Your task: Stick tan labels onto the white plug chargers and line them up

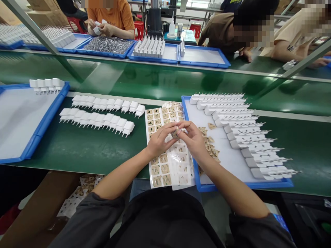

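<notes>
Above the sticker sheets, my left hand (161, 139) and my right hand (192, 137) meet, both closed on one small white plug adapter (176, 133). A brown-backed sticker seems to lie on the adapter's face under my fingertips; most of the adapter is hidden. Beneath my hands are sheets of brown stickers (160, 169), with a partly peeled white backing sheet (182, 167) beside them. At my right wrist, brown peeled paper scraps (212, 150) lie in a blue-rimmed tray (245, 184) along with rows of white plug adapters (240, 127).
Two rows of white adapters (97, 119) stand left on the green bench (90, 148). A second blue tray (49, 127) is at far left. Across the green conveyor (124, 75), co-workers sit behind blue trays (204, 58), one holding metal parts (107, 45). Slanted metal posts flank the line.
</notes>
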Demonstrator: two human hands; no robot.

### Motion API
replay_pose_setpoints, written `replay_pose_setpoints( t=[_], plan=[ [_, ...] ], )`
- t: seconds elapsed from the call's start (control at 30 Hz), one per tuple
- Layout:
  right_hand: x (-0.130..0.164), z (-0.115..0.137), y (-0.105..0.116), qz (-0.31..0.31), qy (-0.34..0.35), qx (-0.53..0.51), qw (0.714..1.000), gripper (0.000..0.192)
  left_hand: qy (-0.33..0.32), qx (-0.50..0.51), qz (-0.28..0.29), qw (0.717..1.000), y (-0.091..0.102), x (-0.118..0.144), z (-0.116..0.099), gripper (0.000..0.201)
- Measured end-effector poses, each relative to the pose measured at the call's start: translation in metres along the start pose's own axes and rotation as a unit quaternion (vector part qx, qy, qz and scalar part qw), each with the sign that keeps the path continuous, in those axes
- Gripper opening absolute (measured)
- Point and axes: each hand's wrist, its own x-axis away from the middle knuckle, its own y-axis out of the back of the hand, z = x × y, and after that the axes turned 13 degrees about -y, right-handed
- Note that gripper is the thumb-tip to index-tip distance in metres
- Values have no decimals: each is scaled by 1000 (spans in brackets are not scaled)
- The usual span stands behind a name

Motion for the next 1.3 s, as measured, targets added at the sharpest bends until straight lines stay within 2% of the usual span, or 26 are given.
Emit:
replay_pose_setpoints(
  t=[0.1, 0.3, 0.43, 0.53, 0.63, 0.67, 0.73, 0.8, 0.83, 0.9, 0.97, 1.0, 1.07, 1.13, 1.2, 1.3],
  plan=[
    [0, 1, -3, -3, -2, -8, 1000, 18, -16, 6, -2, 1000, -2, 3, 2, 44],
    [-1, -2, 0, 4, -3, -47, 999, 6, -31, 21, -3, 999, -1, 4, 5, 47],
    [-4, 0, 11, 35, -3, 9, 999, 7, -32, 18, -5, 999, 1, 1, 5, 49],
    [-4, 5, 16, 2, 49, 117, 992, 10, -17, 23, 10, 1000, 2, 0, 3, 47],
    [-2, 9, 17, -55, 146, 215, 964, 7, 1, 30, 20, 999, 4, -2, 1, 45],
    [-2, 11, 18, -58, 180, 237, 953, 6, 19, 38, 20, 999, 5, -2, 0, 45],
    [-2, 16, 24, -18, 218, 258, 941, 6, 77, 63, 20, 995, 7, -2, 0, 43],
    [-4, 21, 35, 35, 203, 235, 950, 9, 141, 89, 25, 986, 9, -3, 3, 43],
    [-6, 23, 43, 43, 179, 217, 959, 12, 163, 95, 28, 982, 10, -3, 5, 43],
    [-13, 24, 63, 4, 116, 210, 971, 18, 184, 87, 37, 978, 12, -3, 10, 42],
    [-21, 20, 86, -46, 41, 289, 955, 23, 196, 53, 57, 977, 16, -5, 17, 39],
    [-26, 16, 96, -52, -1, 355, 933, 21, 209, 27, 74, 975, 20, -7, 20, 37],
    [-36, 7, 113, -54, -66, 483, 872, 18, 251, -36, 123, 959, 31, -11, 26, 33],
    [-42, -1, 121, -79, -74, 551, 827, 21, 307, -105, 186, 927, 45, -16, 29, 27],
    [-44, -4, 122, -109, -54, 557, 821, 25, 350, -178, 250, 885, 59, -17, 31, 23],
    [-41, -4, 111, -127, 5, 524, 842, 27, 355, -293, 321, 828, 74, -9, 33, 25]
  ],
)
